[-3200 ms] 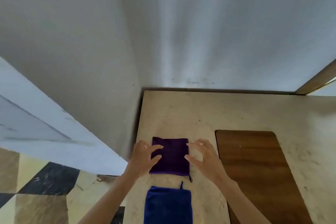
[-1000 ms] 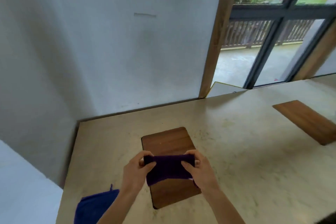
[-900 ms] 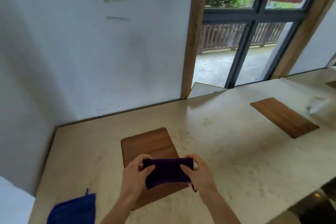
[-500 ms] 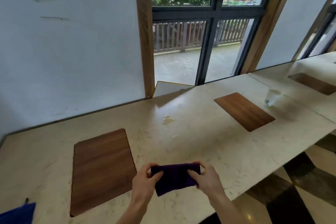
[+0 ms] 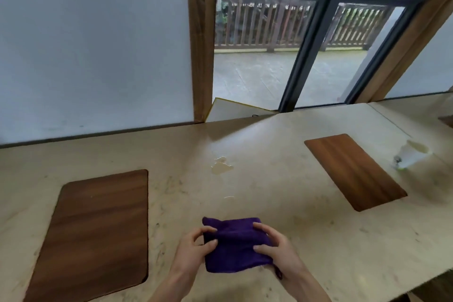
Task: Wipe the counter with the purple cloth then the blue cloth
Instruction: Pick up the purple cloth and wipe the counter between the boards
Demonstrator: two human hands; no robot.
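I have the purple cloth (image 5: 235, 245) pinched at both sides: my left hand (image 5: 196, 250) clamps its left edge between thumb and fingers, and my right hand (image 5: 277, 252) closes on its right edge the same way. Holding it by two sides keeps the folded square flat and taut, so I can lay a broad face down on the worktop (image 5: 282, 203) rather than a crumpled wad. I keep it near the front edge, between the two wooden mats (image 5: 98, 228), because the pale spill (image 5: 221, 167) lies straight ahead of it, well apart for now. That puddle looks like the first target. The blue cloth is out of view; I judge its turn comes later. A pale cup (image 5: 409, 154) sits far right.
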